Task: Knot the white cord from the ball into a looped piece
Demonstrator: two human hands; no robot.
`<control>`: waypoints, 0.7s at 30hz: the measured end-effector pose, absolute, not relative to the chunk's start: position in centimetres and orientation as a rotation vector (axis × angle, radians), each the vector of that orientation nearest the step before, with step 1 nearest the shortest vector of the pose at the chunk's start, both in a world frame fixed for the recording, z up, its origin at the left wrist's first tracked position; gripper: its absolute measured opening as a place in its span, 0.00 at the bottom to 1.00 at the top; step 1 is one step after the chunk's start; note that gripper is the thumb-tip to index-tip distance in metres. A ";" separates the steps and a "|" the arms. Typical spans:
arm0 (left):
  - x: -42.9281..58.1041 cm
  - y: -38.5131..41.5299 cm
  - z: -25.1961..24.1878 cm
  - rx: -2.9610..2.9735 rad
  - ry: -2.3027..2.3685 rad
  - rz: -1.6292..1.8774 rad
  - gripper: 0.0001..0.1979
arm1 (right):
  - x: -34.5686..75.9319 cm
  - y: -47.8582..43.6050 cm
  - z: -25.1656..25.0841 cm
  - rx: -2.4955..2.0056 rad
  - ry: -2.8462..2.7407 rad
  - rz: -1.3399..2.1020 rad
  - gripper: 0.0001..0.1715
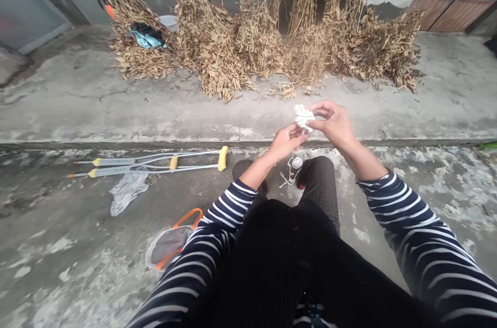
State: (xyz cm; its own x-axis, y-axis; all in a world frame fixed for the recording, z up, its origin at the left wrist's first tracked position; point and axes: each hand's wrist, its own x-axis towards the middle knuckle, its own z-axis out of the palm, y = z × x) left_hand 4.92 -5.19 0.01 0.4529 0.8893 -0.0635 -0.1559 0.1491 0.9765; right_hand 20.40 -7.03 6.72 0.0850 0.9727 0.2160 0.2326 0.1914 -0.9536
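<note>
White cord bundle (301, 116) is held in the air above a concrete ledge (248, 136), between the person's two hands. The right hand (334, 123) pinches it in a narrow grip from above, and the left hand (285, 143) holds its lower edge with a narrow grip. A small spool (295, 162) with loose strands (286, 179) lies just beside the dark trousers at the knee (318, 183). If either grip slackens, the bundle could drop onto the dusty concrete or its loops could loosen. Tension on the loose strands could also tug the spool away or snarl the cord.
</note>
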 end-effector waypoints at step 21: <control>3.8 1.2 -4.6 1.560 1.476 0.506 0.09 | 21.4 -4.5 3.3 -1.199 -1.847 0.044 0.17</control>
